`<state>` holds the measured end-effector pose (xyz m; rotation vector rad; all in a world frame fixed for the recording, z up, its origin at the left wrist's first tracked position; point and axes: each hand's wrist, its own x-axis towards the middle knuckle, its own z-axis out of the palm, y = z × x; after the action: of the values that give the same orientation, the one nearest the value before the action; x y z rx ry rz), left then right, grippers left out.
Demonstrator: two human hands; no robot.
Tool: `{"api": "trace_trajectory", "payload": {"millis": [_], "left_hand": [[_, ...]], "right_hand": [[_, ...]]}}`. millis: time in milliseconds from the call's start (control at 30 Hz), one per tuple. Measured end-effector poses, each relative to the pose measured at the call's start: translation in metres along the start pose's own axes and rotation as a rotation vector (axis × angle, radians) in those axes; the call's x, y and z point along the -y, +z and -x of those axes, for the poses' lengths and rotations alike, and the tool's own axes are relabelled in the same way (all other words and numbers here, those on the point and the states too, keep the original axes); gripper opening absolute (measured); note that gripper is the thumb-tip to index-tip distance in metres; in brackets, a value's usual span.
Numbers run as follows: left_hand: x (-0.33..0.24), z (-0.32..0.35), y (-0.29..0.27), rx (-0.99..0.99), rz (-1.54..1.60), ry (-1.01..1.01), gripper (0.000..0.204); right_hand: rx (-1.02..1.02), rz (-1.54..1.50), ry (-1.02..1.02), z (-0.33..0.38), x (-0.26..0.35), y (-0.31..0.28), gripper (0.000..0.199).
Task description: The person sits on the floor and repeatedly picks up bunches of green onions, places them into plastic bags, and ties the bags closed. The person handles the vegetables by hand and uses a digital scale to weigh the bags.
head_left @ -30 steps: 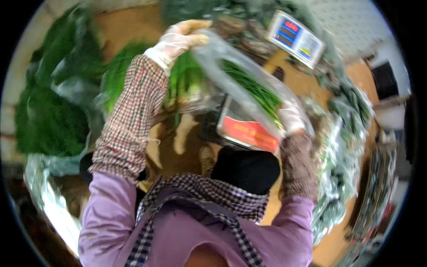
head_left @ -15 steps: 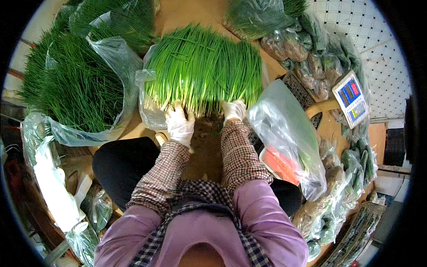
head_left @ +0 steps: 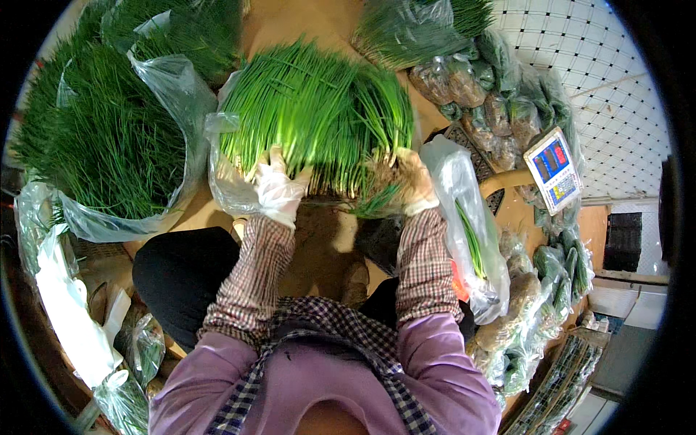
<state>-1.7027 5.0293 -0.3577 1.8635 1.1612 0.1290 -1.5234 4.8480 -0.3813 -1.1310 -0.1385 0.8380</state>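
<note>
The right hand (head_left: 413, 185) is blurred among the chives (head_left: 319, 109), its grip unclear, and the greens (head_left: 109, 138) at upper left are cut off by the rim.

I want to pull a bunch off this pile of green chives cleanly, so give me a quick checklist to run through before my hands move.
1. Left hand on the root end of the chive pile, glove on: ok.
2. Right hand on the same pile's near edge: ok, though its grip is blurred.
3. A separated bunch actually held: cannot tell; fingers are buried in the stalks.
4. Clear bag within reach beside the right forearm, a few stalks inside: ok.
5. Bag mouth open and ready: cannot tell.
6. Scale free of goods on top: cannot tell; only its display panel shows.
</note>
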Motion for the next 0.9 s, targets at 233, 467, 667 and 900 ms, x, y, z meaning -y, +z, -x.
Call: {"api": "trace_trajectory", "payload": {"millis": [233,467,667,900], "left_hand": [[-0.029,0.064,0.050,0.319,-0.730,0.434,0.091],[0.058,0.054,0.035,-0.008,0.371,0.244,0.079],[0.070,0.050,0.116,0.503,-0.531,0.059,0.093],[0.071,0.047,0.130,0.671,0.592,0.340,0.069]], "right_hand": [[-0.030,-0.386,0.116,0.034,-0.083,0.040,0.036],[0.549,-0.057,-0.358,0.017,-0.096,-0.014,0.044],[0.074,-0.835,0.240,0.055,-0.037,0.065,0.011],[0.208,-0.946,0.233,0.056,-0.006,0.087,0.054]]}}
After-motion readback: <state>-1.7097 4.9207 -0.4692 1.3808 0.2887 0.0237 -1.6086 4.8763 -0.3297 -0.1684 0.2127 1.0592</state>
